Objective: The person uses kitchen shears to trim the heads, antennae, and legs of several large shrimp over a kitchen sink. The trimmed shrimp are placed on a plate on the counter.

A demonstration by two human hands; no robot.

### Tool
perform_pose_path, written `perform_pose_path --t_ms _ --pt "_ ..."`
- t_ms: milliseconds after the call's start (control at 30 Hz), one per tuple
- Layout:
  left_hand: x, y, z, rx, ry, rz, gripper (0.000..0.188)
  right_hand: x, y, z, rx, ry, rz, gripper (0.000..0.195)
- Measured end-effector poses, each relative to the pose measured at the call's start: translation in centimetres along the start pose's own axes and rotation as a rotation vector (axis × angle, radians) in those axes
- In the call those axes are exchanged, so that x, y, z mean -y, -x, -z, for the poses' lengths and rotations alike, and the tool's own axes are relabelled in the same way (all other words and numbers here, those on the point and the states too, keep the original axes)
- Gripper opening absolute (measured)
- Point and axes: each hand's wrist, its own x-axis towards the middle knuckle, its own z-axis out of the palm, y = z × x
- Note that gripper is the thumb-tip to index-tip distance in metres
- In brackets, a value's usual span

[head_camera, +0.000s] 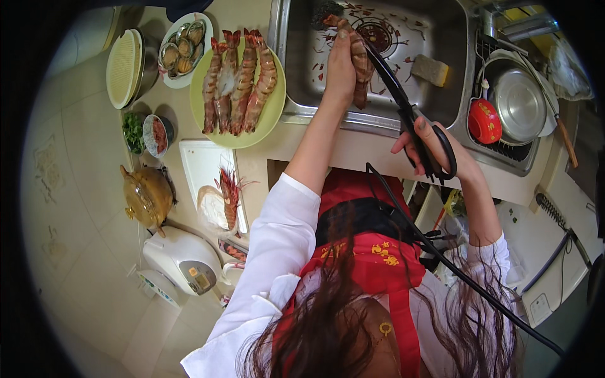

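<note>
Over the stainless steel sink (435, 42), my left hand (341, 71) grips a large raw prawn (361, 61), its tail pointing away from me. My right hand (432, 141) holds a pair of black-handled kitchen scissors (394, 85), the blades lying along the prawn's right side. Whether the blades touch the shell is hard to tell. Reddish shell and leg scraps lie in the sink around the drain strainer (373, 38). Left of the sink, several trimmed prawns (243, 85) rest side by side on a yellow-green plate (198, 94).
A sponge (430, 70) and a steel-wool scrubber (326, 14) sit in the sink. Leftward are a plate of abalone (182, 49), a white cutting board (196, 160) with another prawn (230, 198), a clay pot (147, 198) and a rice cooker (182, 260). A red bowl (484, 120) and pans occupy the right rack.
</note>
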Motion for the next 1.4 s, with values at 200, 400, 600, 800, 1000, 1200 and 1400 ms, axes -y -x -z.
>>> perform_pose_path --t_ms 200,400,600,800,1000,1200,1400 --pt "0.2 0.5 -0.4 0.105 0.056 0.057 0.031 0.8 -1.3 0.1 0.235 -0.405 -0.052 0.100" --pt "0.2 0.2 0.5 0.170 -0.002 0.058 0.033 1.4 -1.0 -0.6 -0.033 -0.128 -0.036 0.086" --pt "0.6 -0.5 1.0 0.275 -0.133 0.025 0.037 1.4 -2.1 -1.0 -0.126 -0.167 0.009 0.083" --pt "0.3 -0.5 1.1 0.330 -0.086 0.056 0.037 1.4 -2.0 0.0 -0.007 -0.271 -0.007 0.082" --pt "-0.5 -1.4 1.5 0.045 -0.031 0.198 0.038 1.9 -0.6 2.3 0.168 -0.393 -0.008 0.100" --pt "-0.5 -3.0 0.5 -0.008 0.323 0.355 0.036 2.9 -5.7 2.2 -0.468 0.029 0.245 0.043" --pt "1.1 -2.0 -1.2 -0.119 0.204 0.270 0.025 2.2 -10.9 2.8 -0.552 0.064 0.301 0.030"
